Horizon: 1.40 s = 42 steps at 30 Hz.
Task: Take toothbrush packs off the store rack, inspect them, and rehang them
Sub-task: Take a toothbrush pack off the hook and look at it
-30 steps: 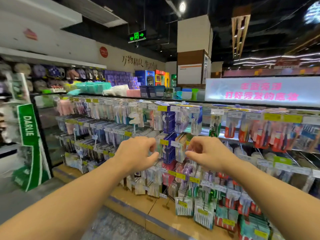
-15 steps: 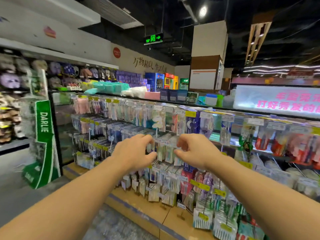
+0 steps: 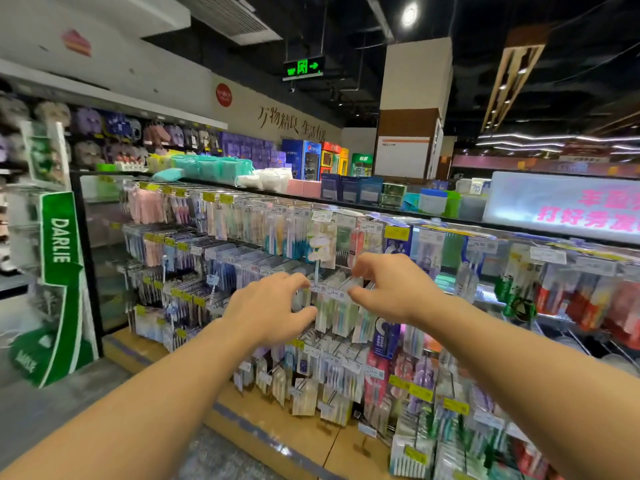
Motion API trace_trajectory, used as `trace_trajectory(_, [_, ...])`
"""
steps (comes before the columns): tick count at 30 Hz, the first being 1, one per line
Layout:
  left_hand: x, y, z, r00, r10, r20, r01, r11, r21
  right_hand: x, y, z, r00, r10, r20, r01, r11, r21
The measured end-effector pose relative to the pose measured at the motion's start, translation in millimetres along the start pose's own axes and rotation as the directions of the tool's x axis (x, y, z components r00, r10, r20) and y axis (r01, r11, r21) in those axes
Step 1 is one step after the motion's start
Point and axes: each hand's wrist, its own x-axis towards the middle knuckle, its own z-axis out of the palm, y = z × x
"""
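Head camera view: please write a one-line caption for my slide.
Both hands, left hand and right hand, reach with curled fingers toward toothbrush packs hanging on the store rack.

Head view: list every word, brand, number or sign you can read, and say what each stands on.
"DARLIE" on the green display stand, reading downward.
"万物精良 生活有" on the back wall; its last character is unclear.
Green exit sign hanging from the ceiling: a character and an arrow pointing right.
"打好秀发" in pink on the lit banner, partly cut off.
Price tags on the rack: too blurred to read.
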Motion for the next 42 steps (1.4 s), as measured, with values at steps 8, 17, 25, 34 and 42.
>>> trace_trajectory(8, [101, -19, 36, 0.999, 0.006, 0.051, -0.007, 1.000, 0.020, 82, 70, 19, 1.000, 0.019, 0.014, -0.019, 1.000, -0.005])
trace_trajectory(17, [264, -21, 49, 0.998, -0.006, 0.062, 0.007, 1.000, -0.016, 193, 167, 27, 0.998, 0.067, 0.002, -0.067, 0.998, 0.003])
trace_trajectory(25, [353, -35, 76, 1.000, 0.019, 0.022, -0.018, 0.999, -0.029, 275, 206, 53, 0.995, 0.098, 0.019, -0.098, 0.995, 0.016])
trace_trajectory(34, [451, -84, 100, 0.999, 0.033, -0.006, -0.033, 0.994, -0.103, 370, 224, 83, 0.993, 0.114, -0.034, -0.114, 0.994, -0.003])
trace_trajectory(42, [564, -125, 109, 0.992, 0.101, -0.070, -0.114, 0.972, -0.205, 488, 244, 109, 0.978, 0.209, -0.008, -0.209, 0.977, -0.033])
